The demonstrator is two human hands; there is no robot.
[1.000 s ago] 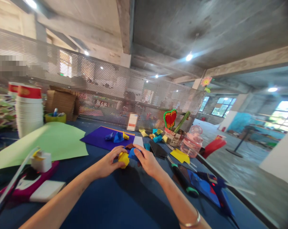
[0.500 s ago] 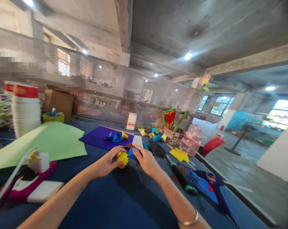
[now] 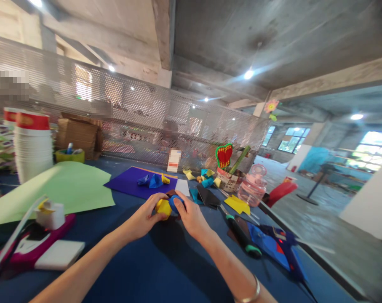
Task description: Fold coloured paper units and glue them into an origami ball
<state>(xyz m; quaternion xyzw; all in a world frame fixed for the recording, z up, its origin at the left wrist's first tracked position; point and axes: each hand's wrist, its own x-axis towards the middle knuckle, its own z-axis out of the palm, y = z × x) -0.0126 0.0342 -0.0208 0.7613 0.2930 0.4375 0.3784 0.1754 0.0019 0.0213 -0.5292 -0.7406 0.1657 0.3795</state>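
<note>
My left hand (image 3: pixel 148 210) is closed round a yellow folded paper piece (image 3: pixel 164 209), held just above the dark blue tabletop. Against it my right hand (image 3: pixel 190 212) pinches a blue folded paper piece (image 3: pixel 176 203), and the two pieces touch or nearly touch. Something dark brown (image 3: pixel 171 193) shows behind them, partly hidden by my fingers. Beyond my hands lies a purple sheet (image 3: pixel 124 183) bearing small blue paper pieces (image 3: pixel 155 181) and a yellow one (image 3: pixel 165 179).
Right of my hands are a green-handled tool (image 3: pixel 243 237), a glue gun (image 3: pixel 284 244), yellow paper (image 3: pixel 237 204) and a pink bottle (image 3: pixel 252 187). Left lie light green paper (image 3: pixel 61 189), a power strip (image 3: pixel 36 248) and stacked paper cups (image 3: pixel 33 147). A perforated screen (image 3: pixel 140 113) stands behind.
My right hand has shifted slightly left, bringing the blue paper piece closer against the yellow one. My left hand stays nearly in place.
</note>
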